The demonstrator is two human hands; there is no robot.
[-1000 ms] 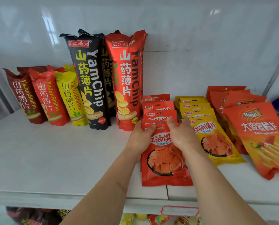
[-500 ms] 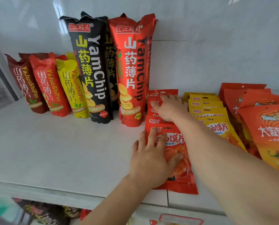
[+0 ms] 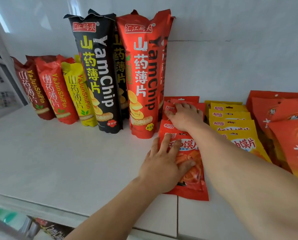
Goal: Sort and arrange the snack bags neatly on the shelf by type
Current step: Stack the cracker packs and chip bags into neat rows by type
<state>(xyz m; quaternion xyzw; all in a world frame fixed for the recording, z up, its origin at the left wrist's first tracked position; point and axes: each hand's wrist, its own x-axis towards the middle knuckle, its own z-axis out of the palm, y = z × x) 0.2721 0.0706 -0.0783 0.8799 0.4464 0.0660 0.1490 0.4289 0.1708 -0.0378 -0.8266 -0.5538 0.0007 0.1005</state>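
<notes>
Head view of a white shelf (image 3: 61,163) w/ snack bags grouped by type. Left hand (image 3: 163,168): palm down, fingers straight and spread, pressing flat on the front red flat pouch (image 3: 191,181), which lies at the near end of a row of red flat pouches (image 3: 181,101) overlapping toward the back wall. Right hand (image 3: 184,116): reaches farther back across the same row, palm down, fingers extended and lying on the rear pouches; nothing pinched or gripped by either hand as far as visible. Just beside this row, to the right, a parallel overlapping row of yellow flat pouches (image 3: 231,116), partly hidden by the right forearm. At far right, a stack of larger orange-red pouches (image 3: 287,134), cut off by the frame edge. Left of the red row, upright against the wall: a tall red YamChip bag (image 3: 141,80), touching or nearly touching the rear red pouches, then a tall black YamChip bag (image 3: 98,75), w/ more tall bags behind each. Further left, three shorter upright bags leaning side by side: yellow bag (image 3: 79,94), red short bag (image 3: 56,90), dark-red bag (image 3: 32,89). Below the shelf's front edge, more packets on a lower level, too blurred to identify.
</notes>
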